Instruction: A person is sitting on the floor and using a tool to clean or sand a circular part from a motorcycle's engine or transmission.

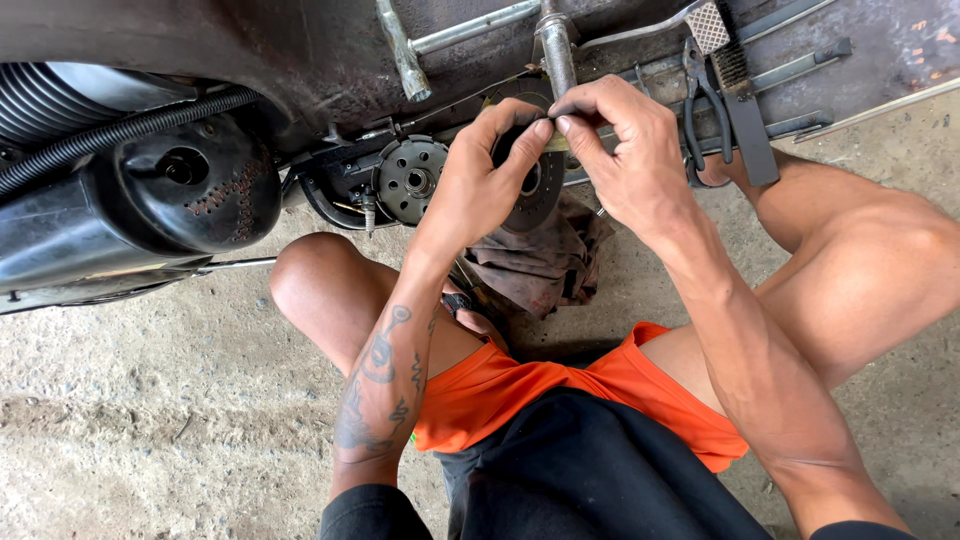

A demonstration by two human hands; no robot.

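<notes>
My left hand [487, 175] grips a dark round disc [541, 192] by its rim, holding it upright above a crumpled brown rag [545, 262]. My right hand [620, 150] meets it at the top of the disc, thumb and forefinger pinching a small flat strip [556, 143] against the rim. Just left of the disc sits a round grey clutch-like part [409, 177] with several holes, mounted on a scooter engine.
A black air-filter housing [170, 195] and corrugated hose [120, 135] fill the left. Above lie a metal socket wrench [405, 50], a tube [557, 50], pliers [705, 115] and a wire brush [735, 85]. I squat on a rough concrete floor [150, 420].
</notes>
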